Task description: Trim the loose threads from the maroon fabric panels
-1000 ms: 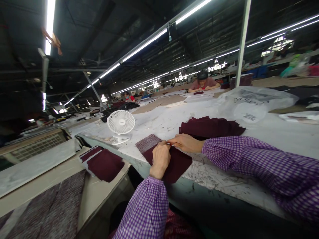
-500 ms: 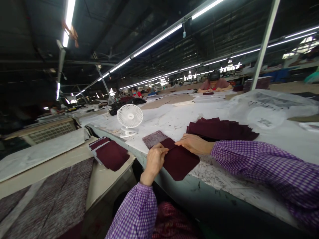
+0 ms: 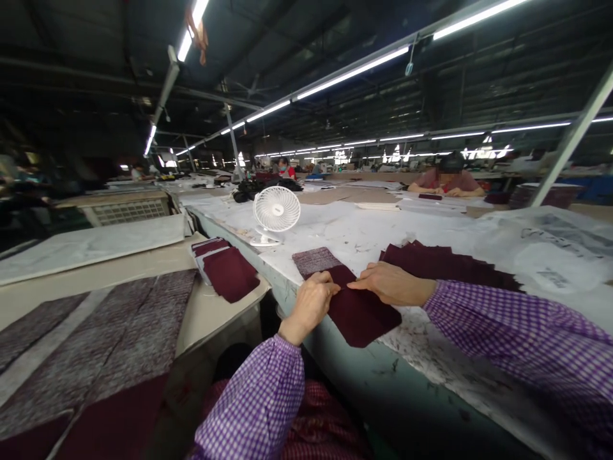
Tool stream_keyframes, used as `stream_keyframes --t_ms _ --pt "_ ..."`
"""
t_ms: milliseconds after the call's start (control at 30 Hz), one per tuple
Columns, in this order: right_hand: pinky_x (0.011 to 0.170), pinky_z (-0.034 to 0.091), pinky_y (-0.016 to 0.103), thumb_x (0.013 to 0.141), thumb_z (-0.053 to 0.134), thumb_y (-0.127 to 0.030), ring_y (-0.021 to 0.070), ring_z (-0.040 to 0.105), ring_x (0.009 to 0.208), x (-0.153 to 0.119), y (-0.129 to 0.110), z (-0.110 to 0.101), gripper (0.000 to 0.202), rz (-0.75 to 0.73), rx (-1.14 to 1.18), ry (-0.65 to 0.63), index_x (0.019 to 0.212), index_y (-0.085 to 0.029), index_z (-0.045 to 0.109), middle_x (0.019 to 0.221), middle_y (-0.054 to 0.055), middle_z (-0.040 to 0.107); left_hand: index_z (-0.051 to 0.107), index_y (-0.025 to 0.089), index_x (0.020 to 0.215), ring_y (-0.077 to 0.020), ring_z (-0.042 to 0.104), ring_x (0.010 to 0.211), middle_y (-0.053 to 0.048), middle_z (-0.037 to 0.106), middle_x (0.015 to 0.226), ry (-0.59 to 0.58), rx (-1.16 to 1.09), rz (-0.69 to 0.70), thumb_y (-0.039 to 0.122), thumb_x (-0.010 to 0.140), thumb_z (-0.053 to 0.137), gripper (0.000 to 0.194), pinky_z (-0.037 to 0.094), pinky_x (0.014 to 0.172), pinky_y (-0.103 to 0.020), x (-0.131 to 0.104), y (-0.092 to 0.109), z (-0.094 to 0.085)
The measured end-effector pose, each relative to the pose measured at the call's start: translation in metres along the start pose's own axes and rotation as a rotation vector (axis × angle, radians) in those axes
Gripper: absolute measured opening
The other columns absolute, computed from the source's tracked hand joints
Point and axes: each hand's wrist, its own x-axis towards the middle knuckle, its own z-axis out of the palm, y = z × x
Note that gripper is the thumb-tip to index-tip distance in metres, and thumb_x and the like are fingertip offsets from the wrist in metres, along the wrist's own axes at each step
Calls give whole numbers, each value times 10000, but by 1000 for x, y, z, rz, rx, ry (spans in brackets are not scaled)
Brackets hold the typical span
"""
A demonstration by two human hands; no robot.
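Observation:
A maroon fabric piece [image 3: 366, 317] lies at the table's near edge, with a fold or seam across it. Its far end shows a speckled grey-maroon panel [image 3: 313, 259]. My left hand [image 3: 313, 300] is closed, thumb and fingers pinching the piece at the left of that seam line. From the right, my right hand [image 3: 390, 283] holds the same line with thumb and index finger close together; its other fingers are curled. The fingertips of both hands are a short gap apart. Behind my right hand lies a fanned stack of maroon fabric pieces [image 3: 445, 263], partly hidden by my forearm.
A white fan [image 3: 276, 209] stands on the white-covered table [image 3: 335, 220]. Left, a lower surface holds a maroon stack [image 3: 230, 273] and speckled fabric panels [image 3: 138, 326]. Clear plastic [image 3: 550, 246] lies at right. A co-worker [image 3: 447, 179] sits across the table.
The view has turned left and levelled, so things appear farther right. Both hands stay at the seam line of the maroon fabric piece, my right fingertips slightly nearer the seam.

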Motion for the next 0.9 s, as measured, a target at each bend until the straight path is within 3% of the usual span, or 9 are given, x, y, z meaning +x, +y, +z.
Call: stream_keyframes --t_ms 167,267,467,667,900 --pt "640 378 254 795 424 -61 176 591 769 10 -12 -20 563 -20 -62 -150 1307 -280 502 868 86 654 686 211 868 -156 518 815 -40 590 839 -40 50 37 168 904 409 283 426 731 -270 -4 1 -7" --pt "595 358 243 818 412 -88 170 598 748 15 -15 -28 554 -47 -63 -207 1338 -275 466 855 86 660 674 192 875 -158 527 828 -43 591 851 -4 2 -2 179 908 407 269 431 733 -267 -13 -5 -13" --pt "577 339 245 842 403 -109 175 602 728 20 -16 -32 552 -77 -80 -229 1362 -295 426 833 84 668 657 173 873 -140 557 790 -36 594 847 104 -200 -154 176 885 434 223 440 715 -254 -33 -13 -21" --pt "548 320 233 809 432 -102 155 580 641 20 -16 -32 553 -94 -64 -200 1331 -281 474 750 68 658 635 178 830 -141 563 734 -3 607 778 159 -250 -376 206 786 557 93 433 676 -260 -27 -4 -19" --pt "525 298 233 788 428 -63 133 514 548 23 -15 -35 603 -145 -70 -195 1347 -288 451 656 41 619 630 198 783 -150 578 773 -9 615 812 170 -145 -373 112 800 477 176 433 705 -263 -33 -11 -13"
